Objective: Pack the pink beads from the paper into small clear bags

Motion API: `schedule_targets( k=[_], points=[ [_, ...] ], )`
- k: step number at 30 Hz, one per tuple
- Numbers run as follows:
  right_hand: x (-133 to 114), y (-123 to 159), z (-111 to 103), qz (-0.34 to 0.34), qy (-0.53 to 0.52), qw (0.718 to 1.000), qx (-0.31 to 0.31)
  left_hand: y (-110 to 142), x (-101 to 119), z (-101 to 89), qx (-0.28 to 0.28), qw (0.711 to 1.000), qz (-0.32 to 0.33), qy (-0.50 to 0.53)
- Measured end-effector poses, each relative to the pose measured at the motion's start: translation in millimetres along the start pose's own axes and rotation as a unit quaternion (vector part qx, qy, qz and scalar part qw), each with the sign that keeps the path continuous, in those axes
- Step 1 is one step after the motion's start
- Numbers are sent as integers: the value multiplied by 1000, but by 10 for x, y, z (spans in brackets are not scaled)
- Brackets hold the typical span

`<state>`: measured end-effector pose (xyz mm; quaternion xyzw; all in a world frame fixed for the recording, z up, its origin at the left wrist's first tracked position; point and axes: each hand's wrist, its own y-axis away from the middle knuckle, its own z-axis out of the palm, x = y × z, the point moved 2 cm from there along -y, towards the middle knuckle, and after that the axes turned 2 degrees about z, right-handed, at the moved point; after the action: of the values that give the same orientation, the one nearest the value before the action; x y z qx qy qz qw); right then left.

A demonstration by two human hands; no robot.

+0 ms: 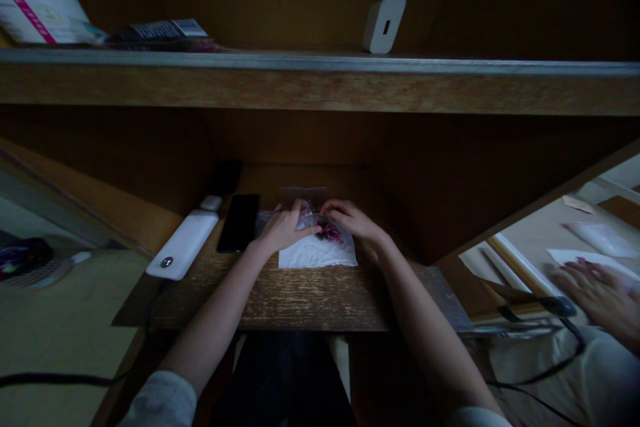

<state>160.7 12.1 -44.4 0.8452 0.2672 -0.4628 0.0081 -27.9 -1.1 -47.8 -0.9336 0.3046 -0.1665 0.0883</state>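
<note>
A white paper sheet [316,256] lies on the wooden desk, with a small heap of pink and dark red bits [331,231] on it, perhaps beads or dried flowers. A crinkled clear plastic bag [307,217] is between my hands, just left of the heap. My left hand [285,230] grips the bag, its thumb stretched toward the pink bits. My right hand [353,219] bends over the heap's far edge, fingertips curled together by the bag's opening. What those fingertips pinch is too small to make out.
Left of the sheet are a black phone [239,223], a white power bank [184,244] and a small white case [211,203]. Overhead, a shelf edge [320,88] holds a white charger [385,25] and packets. At right, another person's hand [597,293] rests over a similar white sheet.
</note>
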Motion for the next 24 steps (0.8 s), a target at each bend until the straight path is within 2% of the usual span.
schedule_targets(
  k=[4,9,17,21,24],
  points=[
    [169,24,-67,27,62,997,-23,15,0,-6,-7,1000,-17,-13],
    [318,53,-179,49,70,996,-21,22,1,-5,-2,1000,-21,-17],
    [276,86,-255,94,46,993,-53,17,-2,-1,8,1000,-18,2],
    [252,119,-295,117,71,990,-38,11,-11,4,7,1000,-17,3],
    [250,133,-305,121,48,991,-40,14,-13,4,3,1000,-18,-2]
  ],
)
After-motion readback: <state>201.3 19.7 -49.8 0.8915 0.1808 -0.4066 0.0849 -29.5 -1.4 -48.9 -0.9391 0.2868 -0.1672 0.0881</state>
